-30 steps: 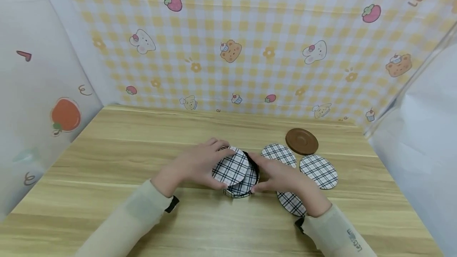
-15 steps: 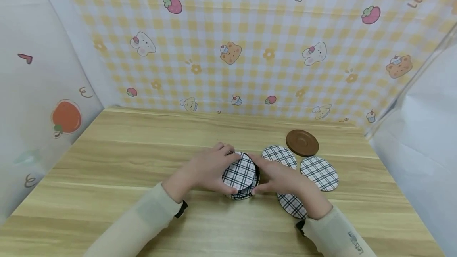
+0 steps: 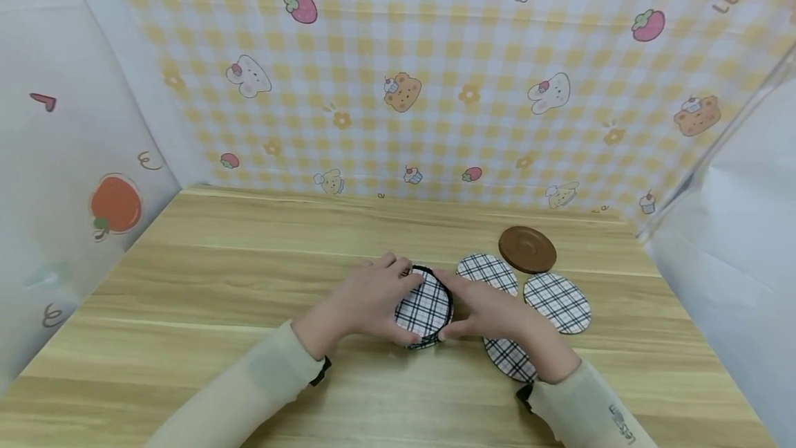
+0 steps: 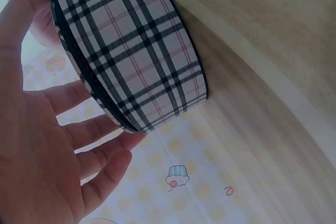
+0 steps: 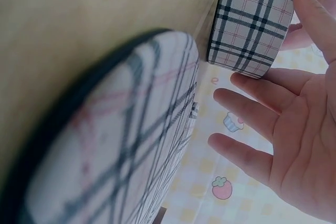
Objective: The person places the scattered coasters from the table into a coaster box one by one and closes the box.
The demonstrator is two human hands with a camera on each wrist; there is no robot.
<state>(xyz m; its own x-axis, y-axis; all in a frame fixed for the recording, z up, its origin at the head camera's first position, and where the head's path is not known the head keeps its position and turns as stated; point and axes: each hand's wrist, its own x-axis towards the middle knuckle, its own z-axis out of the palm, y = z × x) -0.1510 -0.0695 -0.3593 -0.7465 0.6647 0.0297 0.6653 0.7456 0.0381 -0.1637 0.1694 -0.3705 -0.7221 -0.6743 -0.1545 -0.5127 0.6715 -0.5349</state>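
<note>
A round plaid coaster (image 3: 425, 304) lies level at the mouth of a round plaid coaster holder (image 4: 131, 45), within its black rim. My left hand (image 3: 376, 304) curves round its left side, thumb at the front and fingers at the back, gripping the coaster's edge by the rim. From the other side my right hand (image 3: 494, 310) holds the holder between thumb and fingers; in the right wrist view, several of its fingers spread beside the wall. The holder's inside is hidden beneath the coaster.
Three more plaid coasters lie on the wooden table (image 3: 186, 337) at the right: one behind my right hand, one coaster (image 3: 557, 303) farther right, one partly under my wrist. A brown round disc (image 3: 527, 249) lies behind them. A patterned cloth wall (image 3: 348, 88) stands at the back.
My left hand has moved right with the coaster, bringing it from a tilted, offset position to level over the holder. My right hand has stayed in place at the holder.
</note>
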